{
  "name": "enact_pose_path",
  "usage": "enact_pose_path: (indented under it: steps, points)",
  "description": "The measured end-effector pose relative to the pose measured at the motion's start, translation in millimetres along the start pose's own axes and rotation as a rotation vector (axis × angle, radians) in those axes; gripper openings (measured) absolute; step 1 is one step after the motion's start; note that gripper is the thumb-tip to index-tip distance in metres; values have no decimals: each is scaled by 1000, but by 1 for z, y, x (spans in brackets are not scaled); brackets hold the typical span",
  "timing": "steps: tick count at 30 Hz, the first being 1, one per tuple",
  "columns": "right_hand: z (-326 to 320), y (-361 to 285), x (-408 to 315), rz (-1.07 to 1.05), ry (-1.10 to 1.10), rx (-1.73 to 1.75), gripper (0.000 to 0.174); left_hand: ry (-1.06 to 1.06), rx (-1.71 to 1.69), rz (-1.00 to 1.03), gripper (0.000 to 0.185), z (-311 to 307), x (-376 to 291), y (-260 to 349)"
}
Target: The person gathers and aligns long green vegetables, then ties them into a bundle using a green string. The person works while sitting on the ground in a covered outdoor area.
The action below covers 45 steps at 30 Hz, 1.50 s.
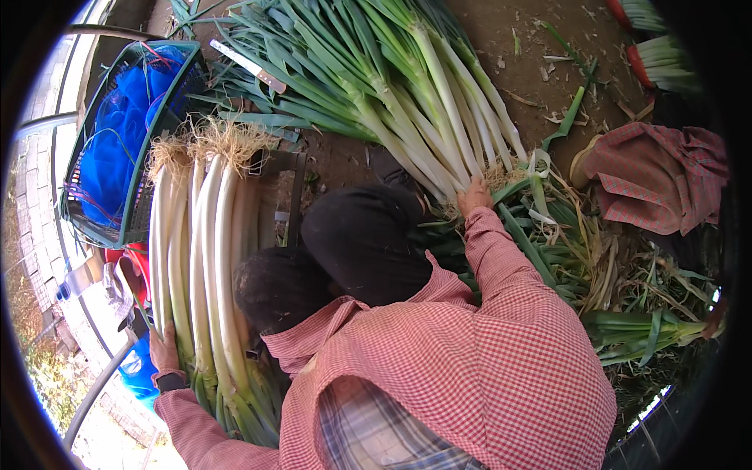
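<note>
Before me on the soil lies a large pile of leeks, green leaves spread away and root ends towards me. My right hand is at those root ends, its fingers closed around the base of a stalk. A second stack of long leeks lies at my left, its pale roots pointing away and its green tops near my body. Against the outer side of this stack rests my left hand; its fingers are partly hidden by the stalks. A wood-handled knife lies on the pile's leaves.
A green plastic crate holding blue netting stands at the far left. Leaf trimmings heap up at my right. Beyond them, a person's checked sleeve shows. Bunched leeks with red wrapping lie at the upper right.
</note>
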State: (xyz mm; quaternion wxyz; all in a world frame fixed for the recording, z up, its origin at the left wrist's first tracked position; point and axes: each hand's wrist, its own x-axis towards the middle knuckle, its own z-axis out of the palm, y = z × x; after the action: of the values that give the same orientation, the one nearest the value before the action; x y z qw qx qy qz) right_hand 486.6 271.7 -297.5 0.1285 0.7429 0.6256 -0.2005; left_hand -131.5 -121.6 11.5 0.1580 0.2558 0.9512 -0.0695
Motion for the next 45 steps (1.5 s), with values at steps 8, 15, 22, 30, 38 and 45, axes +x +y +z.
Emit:
enact_pose_path:
  steps: [8,15,22,30,38,45]
  points:
    - [-107,-16,-37,-349,-371,288,47,26,0,-50,71,14,1,-27]
    - [-22,24,25,-290,21,348,48,43,69,-45,79,14,8,-26]
    - [-7,-4,52,-215,60,356,53,64,67,-92,70,8,-6,-2]
    - [11,18,55,5,-109,120,72,115,163,-61,72,20,2,-14]
    - [-200,-4,-71,-111,-788,1059,43,87,169,-124,63,0,-16,28]
    - [-178,37,-164,301,-972,1816,56,424,93,136,69,-9,-42,96]
